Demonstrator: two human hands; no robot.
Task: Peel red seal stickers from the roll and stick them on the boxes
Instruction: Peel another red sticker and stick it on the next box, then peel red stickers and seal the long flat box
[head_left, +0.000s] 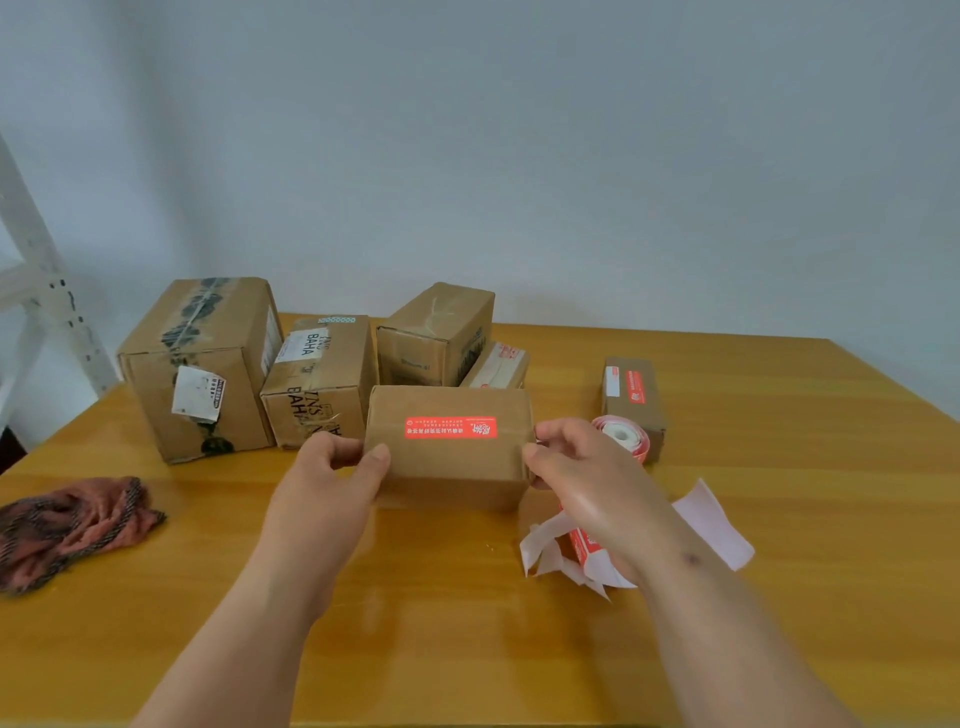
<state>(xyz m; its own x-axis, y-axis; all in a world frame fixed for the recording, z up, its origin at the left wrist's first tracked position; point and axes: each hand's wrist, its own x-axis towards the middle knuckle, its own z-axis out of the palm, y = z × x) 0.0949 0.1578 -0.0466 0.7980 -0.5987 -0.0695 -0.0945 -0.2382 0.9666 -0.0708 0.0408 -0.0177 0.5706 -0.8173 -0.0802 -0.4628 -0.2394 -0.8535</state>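
Head view: a plain brown cardboard box (449, 447) sits mid-table on the glossy yellow wooden table (779, 493), a rectangular red seal sticker (451, 427) stuck flat on its top. The left hand (332, 478) grasps the box's left end with curled fingers and thumb; the right hand (576, 467) grasps its right end. Just right of that hand lies the sticker roll (623, 436), its white backing strip (550, 551) crumpled nearer. Farther left stand worn taped cartons (202, 364); a narrow stickered box (634, 400) stands right. A knitted pink cloth (67, 525) lies bunched at near left.
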